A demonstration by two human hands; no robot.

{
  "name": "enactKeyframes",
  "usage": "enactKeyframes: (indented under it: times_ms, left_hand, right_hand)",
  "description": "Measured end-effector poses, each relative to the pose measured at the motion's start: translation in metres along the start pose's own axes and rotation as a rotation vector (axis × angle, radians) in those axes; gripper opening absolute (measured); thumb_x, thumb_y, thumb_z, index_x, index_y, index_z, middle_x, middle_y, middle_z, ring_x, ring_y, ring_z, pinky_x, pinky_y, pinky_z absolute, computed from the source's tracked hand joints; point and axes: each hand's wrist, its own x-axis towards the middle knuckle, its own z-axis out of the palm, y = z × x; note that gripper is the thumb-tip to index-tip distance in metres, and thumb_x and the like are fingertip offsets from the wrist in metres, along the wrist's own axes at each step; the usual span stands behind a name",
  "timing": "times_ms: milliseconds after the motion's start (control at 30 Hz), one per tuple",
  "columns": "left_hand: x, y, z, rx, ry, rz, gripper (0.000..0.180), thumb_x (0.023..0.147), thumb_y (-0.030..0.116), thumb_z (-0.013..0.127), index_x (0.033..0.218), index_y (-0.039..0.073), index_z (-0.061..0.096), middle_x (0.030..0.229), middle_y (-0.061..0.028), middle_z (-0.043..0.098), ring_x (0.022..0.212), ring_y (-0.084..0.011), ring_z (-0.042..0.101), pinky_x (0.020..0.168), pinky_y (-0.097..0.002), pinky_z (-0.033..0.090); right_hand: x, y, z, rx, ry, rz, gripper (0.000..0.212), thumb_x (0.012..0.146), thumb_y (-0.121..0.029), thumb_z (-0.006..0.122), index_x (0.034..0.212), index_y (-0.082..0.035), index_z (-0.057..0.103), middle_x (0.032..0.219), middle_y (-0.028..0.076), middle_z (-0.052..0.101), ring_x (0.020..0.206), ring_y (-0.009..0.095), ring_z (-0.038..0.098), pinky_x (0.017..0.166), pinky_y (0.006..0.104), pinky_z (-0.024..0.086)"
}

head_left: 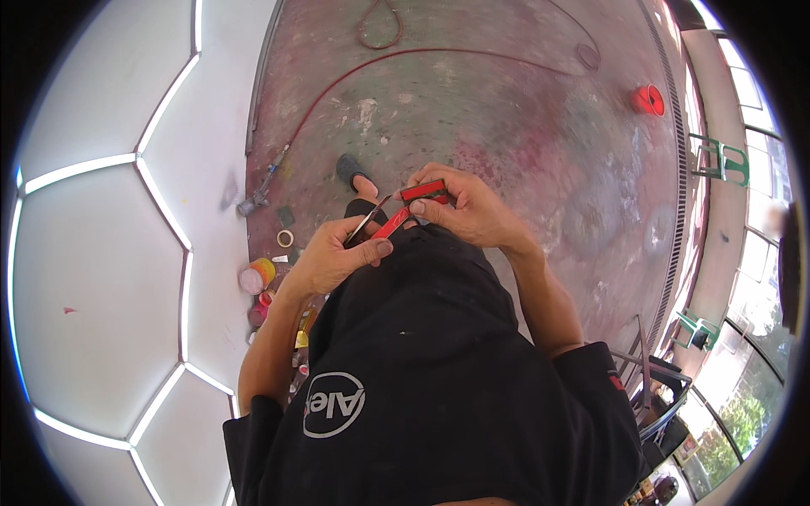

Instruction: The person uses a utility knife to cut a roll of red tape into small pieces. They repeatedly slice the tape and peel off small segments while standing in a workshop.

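In front of my dark-clothed lap, both hands are closed on small red pieces with dark edges. My left hand [331, 255] pinches a narrow red strip [391, 224] between thumb and fingers, beside a thin dark flat piece [363, 226]. A short red and black rectangular piece [423, 191] is gripped by my right hand [464, 207], its thumb below and its fingers above. The strip's far end reaches up to this rectangular piece; whether they are joined I cannot tell. Their exact kind is unclear.
A red hose [439, 51] curves over the stained floor to a grey spray gun [257, 198] at left. Nearby are a tape roll [285, 239] and a paint-smeared can [257, 275]. A red bucket [649, 100] and green stool [720, 161] stand right; a lit white wall [93, 278] left.
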Motion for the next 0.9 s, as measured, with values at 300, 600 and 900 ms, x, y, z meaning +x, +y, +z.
enactKeyframes:
  times_ms: [300, 600, 900]
  left_hand:
    - [-0.018, -0.005, -0.049, 0.113, 0.111, -0.055, 0.028, 0.093, 0.031, 0.078, 0.097, 0.005, 0.07, 0.075, 0.0087, 0.053, 0.07, -0.0023, 0.044, 0.063, -0.0224, 0.034]
    - [0.027, -0.005, -0.122, -0.208, 0.255, 0.021, 0.023, 0.101, 0.027, 0.066, 0.099, 0.004, 0.069, 0.082, -0.0014, 0.07, 0.074, -0.0047, 0.055, 0.071, -0.0228, 0.041]
    - [0.044, -0.061, -0.222, -0.37, 0.634, -0.012, 0.033, 0.099, 0.037, 0.064, 0.094, 0.004, 0.068, 0.077, -0.0006, 0.067, 0.069, -0.0062, 0.053, 0.065, -0.024, 0.04]
  right_hand:
    - [0.011, 0.03, -0.07, -0.385, 0.351, 0.182, 0.027, 0.095, -0.023, 0.072, 0.109, 0.0, 0.069, 0.089, 0.006, 0.069, 0.081, 0.013, 0.061, 0.073, 0.0304, 0.049]
    - [0.101, 0.043, -0.058, -0.038, 0.448, 0.314, 0.026, 0.093, -0.022, 0.075, 0.103, 0.001, 0.069, 0.091, 0.007, 0.074, 0.086, 0.011, 0.067, 0.081, 0.0273, 0.052]
    - [0.198, 0.06, -0.027, -0.064, 0.482, 0.48, 0.026, 0.092, -0.011, 0.074, 0.111, 0.003, 0.062, 0.088, 0.009, 0.071, 0.078, 0.015, 0.07, 0.075, 0.0291, 0.056]
